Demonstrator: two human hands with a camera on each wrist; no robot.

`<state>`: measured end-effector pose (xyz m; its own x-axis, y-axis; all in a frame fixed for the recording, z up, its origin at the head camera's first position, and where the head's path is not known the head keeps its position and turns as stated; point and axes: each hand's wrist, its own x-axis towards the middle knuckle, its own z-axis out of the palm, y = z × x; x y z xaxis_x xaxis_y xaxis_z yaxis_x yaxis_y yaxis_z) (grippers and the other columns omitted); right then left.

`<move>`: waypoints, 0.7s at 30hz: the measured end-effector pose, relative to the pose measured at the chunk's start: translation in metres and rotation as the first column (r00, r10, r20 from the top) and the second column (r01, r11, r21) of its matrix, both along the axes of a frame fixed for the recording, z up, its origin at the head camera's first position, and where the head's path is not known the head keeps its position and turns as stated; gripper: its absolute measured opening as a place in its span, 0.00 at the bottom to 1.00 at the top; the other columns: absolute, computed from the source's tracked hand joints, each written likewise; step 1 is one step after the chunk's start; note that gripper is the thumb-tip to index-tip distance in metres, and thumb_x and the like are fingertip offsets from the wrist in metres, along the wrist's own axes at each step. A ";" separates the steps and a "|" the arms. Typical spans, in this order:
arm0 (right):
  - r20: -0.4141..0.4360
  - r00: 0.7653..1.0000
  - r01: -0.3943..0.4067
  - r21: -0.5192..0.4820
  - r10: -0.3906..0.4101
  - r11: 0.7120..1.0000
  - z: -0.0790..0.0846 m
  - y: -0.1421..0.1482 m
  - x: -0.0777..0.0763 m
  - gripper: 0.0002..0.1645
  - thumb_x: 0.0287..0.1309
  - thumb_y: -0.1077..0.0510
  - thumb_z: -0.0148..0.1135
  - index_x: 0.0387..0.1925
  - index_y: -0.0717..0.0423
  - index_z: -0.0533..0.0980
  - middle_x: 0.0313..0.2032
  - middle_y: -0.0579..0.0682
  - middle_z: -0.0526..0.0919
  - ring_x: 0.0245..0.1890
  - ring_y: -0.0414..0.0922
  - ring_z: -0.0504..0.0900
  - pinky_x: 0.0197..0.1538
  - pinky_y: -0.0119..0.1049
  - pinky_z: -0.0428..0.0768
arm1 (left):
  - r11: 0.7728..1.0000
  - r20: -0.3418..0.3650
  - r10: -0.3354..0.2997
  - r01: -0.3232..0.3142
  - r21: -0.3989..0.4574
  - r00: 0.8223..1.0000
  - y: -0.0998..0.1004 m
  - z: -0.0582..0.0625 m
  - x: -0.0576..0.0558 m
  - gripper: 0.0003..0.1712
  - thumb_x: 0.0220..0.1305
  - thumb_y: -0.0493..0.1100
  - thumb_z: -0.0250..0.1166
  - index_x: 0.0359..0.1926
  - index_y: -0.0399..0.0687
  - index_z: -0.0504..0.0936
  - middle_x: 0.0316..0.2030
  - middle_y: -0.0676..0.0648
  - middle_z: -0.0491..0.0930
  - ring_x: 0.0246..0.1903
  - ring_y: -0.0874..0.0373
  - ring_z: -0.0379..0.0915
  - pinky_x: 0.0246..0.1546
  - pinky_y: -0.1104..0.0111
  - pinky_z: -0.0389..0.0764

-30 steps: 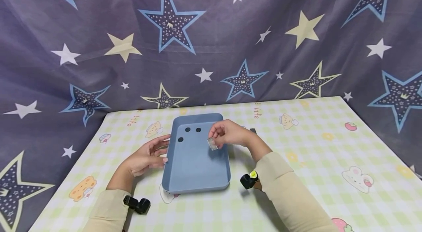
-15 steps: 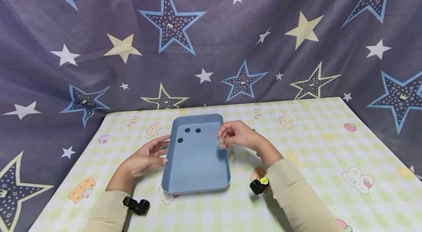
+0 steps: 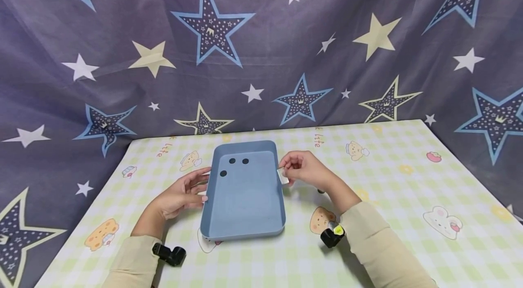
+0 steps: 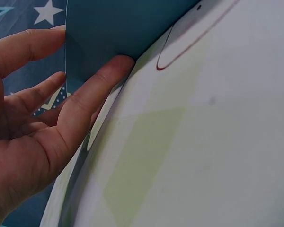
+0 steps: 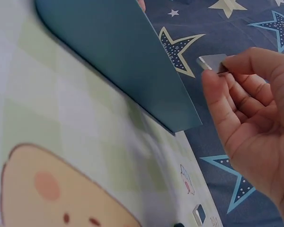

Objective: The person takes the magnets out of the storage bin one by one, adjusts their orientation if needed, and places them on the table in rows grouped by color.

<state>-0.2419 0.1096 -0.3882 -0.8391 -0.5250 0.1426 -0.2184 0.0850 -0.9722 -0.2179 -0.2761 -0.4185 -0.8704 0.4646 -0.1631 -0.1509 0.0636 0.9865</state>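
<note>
A blue-grey rectangular tray [image 3: 245, 206] lies on the table, with three small black discs [image 3: 245, 161] near its far left corner. My left hand [image 3: 180, 195] rests against the tray's left side, thumb and fingers extended; the left wrist view shows the thumb on the outer wall [image 4: 104, 33]. Just beyond the right rim, my right hand [image 3: 304, 170] pinches a small clear square piece [image 3: 283, 176] between thumb and forefinger. In the right wrist view this clear piece [image 5: 212, 61] looks flat and see-through, with a bright edge; its exact kind cannot be told.
A checked, cartoon-printed cloth [image 3: 392, 242] covers the table. Beside my right wrist lies a small dark object [image 3: 321, 191], partly hidden by the arm. Another small dark-and-white object [image 5: 199, 214] shows in the right wrist view. A star-patterned curtain [image 3: 261, 52] hangs behind the table.
My right hand has moved rightward with the clear piece, from over the tray to just outside its right rim. The left hand, tray and discs have stayed put.
</note>
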 end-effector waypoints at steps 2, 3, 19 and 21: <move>0.010 1.000 0.012 -0.018 -0.012 1.000 -0.001 0.003 0.000 0.10 0.58 0.72 0.57 0.42 0.75 0.75 0.28 0.55 0.78 0.24 0.45 0.78 0.32 0.38 0.83 | 1.000 0.000 -0.001 0.001 0.000 1.000 0.000 0.000 0.000 0.52 0.56 0.26 0.65 0.76 0.42 0.48 0.72 0.32 0.50 0.65 0.45 0.61 0.47 0.53 0.80; 0.015 1.000 0.020 -0.025 -0.020 0.999 -0.002 0.005 0.001 0.10 0.58 0.72 0.56 0.42 0.74 0.75 0.28 0.55 0.78 0.24 0.45 0.78 0.32 0.38 0.83 | 1.000 0.000 -0.002 0.002 0.001 1.000 0.000 0.000 0.000 0.52 0.56 0.26 0.65 0.76 0.42 0.48 0.72 0.32 0.50 0.65 0.45 0.62 0.47 0.53 0.80; -0.022 0.983 0.179 -0.029 -0.180 0.983 -0.001 0.034 0.004 0.09 0.56 0.74 0.56 0.41 0.73 0.76 0.29 0.56 0.77 0.25 0.43 0.76 0.30 0.36 0.82 | 1.000 0.000 -0.011 0.011 0.009 1.000 -0.001 0.000 -0.001 0.51 0.57 0.25 0.64 0.76 0.41 0.47 0.72 0.32 0.50 0.64 0.47 0.64 0.46 0.54 0.81; -0.025 0.982 0.187 -0.034 -0.188 0.982 -0.001 0.038 0.004 0.10 0.56 0.75 0.56 0.41 0.74 0.76 0.29 0.56 0.77 0.25 0.42 0.76 0.29 0.36 0.82 | 1.000 0.000 -0.013 0.013 0.010 1.000 -0.001 0.000 -0.001 0.51 0.57 0.25 0.64 0.76 0.41 0.47 0.72 0.32 0.50 0.64 0.47 0.64 0.46 0.54 0.81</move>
<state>-0.2375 0.1479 -0.3889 -0.9177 -0.3533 0.1814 -0.2286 0.0965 -0.9687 -0.2190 -0.2766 -0.4186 -0.8645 0.4771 -0.1583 -0.1499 0.0560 0.9871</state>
